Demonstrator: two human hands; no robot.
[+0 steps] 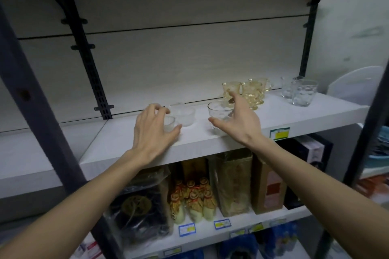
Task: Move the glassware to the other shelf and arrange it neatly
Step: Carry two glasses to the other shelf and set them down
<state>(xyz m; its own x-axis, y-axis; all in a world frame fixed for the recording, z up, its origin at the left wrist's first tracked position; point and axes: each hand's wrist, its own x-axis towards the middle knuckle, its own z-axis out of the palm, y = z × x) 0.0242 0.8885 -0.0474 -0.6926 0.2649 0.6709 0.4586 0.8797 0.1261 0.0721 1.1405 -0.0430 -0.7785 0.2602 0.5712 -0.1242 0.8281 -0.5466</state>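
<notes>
- Head view: the left hand (pixel 154 126) curls over a small clear glass (pixel 169 124) at its fingertips; I cannot tell whether it grips it yet. A frosted bowl (pixel 186 115) sits just beyond that hand.
- The right hand (pixel 235 120) is spread, thumb and fingers on either side of a clear bowl (pixel 219 111) without closing on it.
- Each hand has its own piece directly ahead on the white shelf (pixel 294 111); amber cups (pixel 244 92) and clear tumblers (pixel 299 92) stand beyond and right of the right hand.
</notes>
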